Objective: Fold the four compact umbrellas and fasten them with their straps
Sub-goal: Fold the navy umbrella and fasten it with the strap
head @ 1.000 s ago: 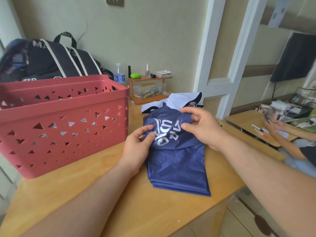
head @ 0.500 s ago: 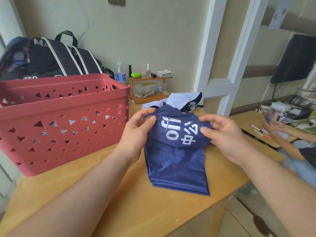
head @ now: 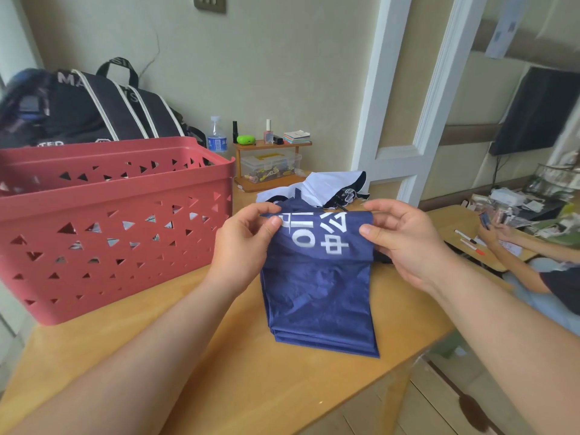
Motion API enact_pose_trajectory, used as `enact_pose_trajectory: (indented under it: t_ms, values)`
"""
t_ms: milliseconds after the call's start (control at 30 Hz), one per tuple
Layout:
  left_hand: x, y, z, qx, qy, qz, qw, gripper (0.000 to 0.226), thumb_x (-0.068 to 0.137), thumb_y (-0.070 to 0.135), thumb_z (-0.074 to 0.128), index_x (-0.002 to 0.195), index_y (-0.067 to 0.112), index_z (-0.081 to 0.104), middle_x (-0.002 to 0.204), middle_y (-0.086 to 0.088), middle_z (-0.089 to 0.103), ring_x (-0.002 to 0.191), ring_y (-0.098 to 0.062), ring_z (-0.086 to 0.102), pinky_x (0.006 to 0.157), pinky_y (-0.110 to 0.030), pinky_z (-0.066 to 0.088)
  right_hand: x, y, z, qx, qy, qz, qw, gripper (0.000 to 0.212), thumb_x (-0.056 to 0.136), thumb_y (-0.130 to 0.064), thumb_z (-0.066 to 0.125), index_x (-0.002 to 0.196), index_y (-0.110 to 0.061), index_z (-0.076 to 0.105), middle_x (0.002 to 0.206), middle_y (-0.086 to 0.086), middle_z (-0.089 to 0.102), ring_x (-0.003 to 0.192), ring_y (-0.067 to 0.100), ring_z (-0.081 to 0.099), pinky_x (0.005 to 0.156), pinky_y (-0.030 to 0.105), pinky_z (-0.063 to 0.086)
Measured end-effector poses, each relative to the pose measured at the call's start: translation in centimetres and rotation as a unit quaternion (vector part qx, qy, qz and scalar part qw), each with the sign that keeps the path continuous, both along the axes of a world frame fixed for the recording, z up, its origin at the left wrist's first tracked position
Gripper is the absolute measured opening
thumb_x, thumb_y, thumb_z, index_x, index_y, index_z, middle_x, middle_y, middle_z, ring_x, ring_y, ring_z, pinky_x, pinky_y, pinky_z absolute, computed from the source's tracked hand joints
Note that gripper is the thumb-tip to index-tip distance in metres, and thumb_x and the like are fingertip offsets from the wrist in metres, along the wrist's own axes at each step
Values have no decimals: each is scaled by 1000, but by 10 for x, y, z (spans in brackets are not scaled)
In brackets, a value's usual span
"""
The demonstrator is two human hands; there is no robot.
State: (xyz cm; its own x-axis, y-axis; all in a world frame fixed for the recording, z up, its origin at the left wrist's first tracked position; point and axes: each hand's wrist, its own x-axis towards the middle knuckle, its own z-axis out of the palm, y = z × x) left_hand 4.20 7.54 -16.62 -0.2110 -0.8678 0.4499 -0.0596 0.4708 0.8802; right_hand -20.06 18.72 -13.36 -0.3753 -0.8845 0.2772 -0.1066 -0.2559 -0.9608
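Your left hand (head: pixel 243 243) and right hand (head: pixel 405 240) each pinch the lettered top panel of the navy blue fabric umbrella (head: pixel 320 296) lying mid-table, right of the red perforated plastic basket (head: pixel 110 233). Uneven tension could skew the pleats and spoil the roll.

We see the umbrella (head: pixel 317 296) as thin navy cloth, smooth with fine creases and a faint sheen, with flat white print. The second umbrella (head: pixel 326 188) behind it is white cloth edged in dark trim. The basket (head: pixel 113 233) is matt red plastic pierced with triangles. The table (head: pixel 219 372) is pale wood with a smooth, lightly glossy finish. The bag (head: pixel 88 111) looks like black woven cloth with white piping. The box (head: pixel 270 166) on the wooden shelf (head: pixel 273 145) is clear plastic.
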Motion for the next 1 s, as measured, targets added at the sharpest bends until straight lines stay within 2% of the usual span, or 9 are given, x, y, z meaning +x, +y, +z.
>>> enact_pose_trajectory:
  t_ms: [100, 200, 300, 467, 633, 700, 800, 900, 1000]
  values:
    - [3, 3, 4, -51, -38, 22, 998, 20, 103, 32, 62, 118, 41, 72, 101, 20, 75, 90, -6, 69, 84, -36, 57, 2, 3, 4, 0, 13, 12, 1000, 42, 87, 12, 72, 117, -18, 69, 90, -1, 77, 80, 14, 73, 69, 25, 57]
    - [3, 5, 5, -79, -55, 4, 995, 22, 104, 33, 61, 120, 44, 70, 103, 13, 72, 88, -17, 67, 83, -42, 58, 3, 8, 8, -4, 12, 39, 999, 50, 87, 9, 74, 127, -19, 66, 109, 7, 79, 97, 20, 76, 80, 31, 61]
    - [4, 3, 4, -78, -74, 7, 994, 18, 100, 38, 66, 115, 48, 69, 90, 4, 67, 76, -15, 61, 74, -33, 53, 3, 9, 8, -4, 75, 10, 997, 50, 86, 9, 76, 127, -18, 67, 106, 7, 79, 101, 24, 76, 87, 36, 62]
    - [6, 1, 3, -35, -73, -49, 996, 22, 95, 37, 74, 116, 44, 72, 78, 6, 59, 68, -6, 49, 68, -24, 42, 5, 8, 7, -17, 86, -18, 996, 42, 85, 8, 77, 121, -14, 71, 98, 0, 80, 89, 10, 74, 74, 16, 55]
    - [7, 0, 3, -30, -85, -4, 996, 20, 105, 40, 57, 115, 41, 74, 87, 15, 74, 69, -8, 63, 72, -31, 52, 6, 6, 3, -24, 87, -31, 995, 37, 85, 5, 79, 111, -21, 74, 100, 3, 80, 91, 16, 72, 85, 30, 60]
    - [6, 0, 5, -10, -63, -19, 998, 23, 107, 40, 53, 119, 41, 72, 100, 14, 77, 81, -15, 70, 79, -35, 57, 5, 6, 3, -27, 85, -29, 996, 38, 85, 6, 78, 111, -21, 74, 101, 2, 80, 93, 15, 73, 87, 31, 60]
    - [2, 0, 8, 64, -4, -54, 996, 18, 105, 30, 61, 116, 39, 72, 102, -7, 75, 78, -18, 64, 75, -42, 55, 5, 7, 3, -29, 80, -24, 996, 39, 85, 8, 77, 112, -20, 74, 101, 1, 80, 93, 14, 74, 84, 27, 60]
    - [-1, -1, 9, 158, 58, -81, 982, 15, 103, 16, 65, 114, 25, 72, 94, -12, 69, 76, -17, 61, 71, -33, 50, 6, 8, 3, -28, 79, -19, 996, 38, 86, 9, 76, 110, -19, 74, 99, -1, 80, 91, 12, 74, 81, 25, 60]
    - [-1, -1, 10, 172, 97, -79, 977, 13, 103, 11, 63, 112, 17, 70, 89, -6, 72, 74, -15, 68, 66, -26, 54, 7, 9, 1, -23, 72, -10, 997, 37, 86, 10, 76, 108, -19, 74, 99, 0, 80, 91, 13, 75, 79, 25, 60]
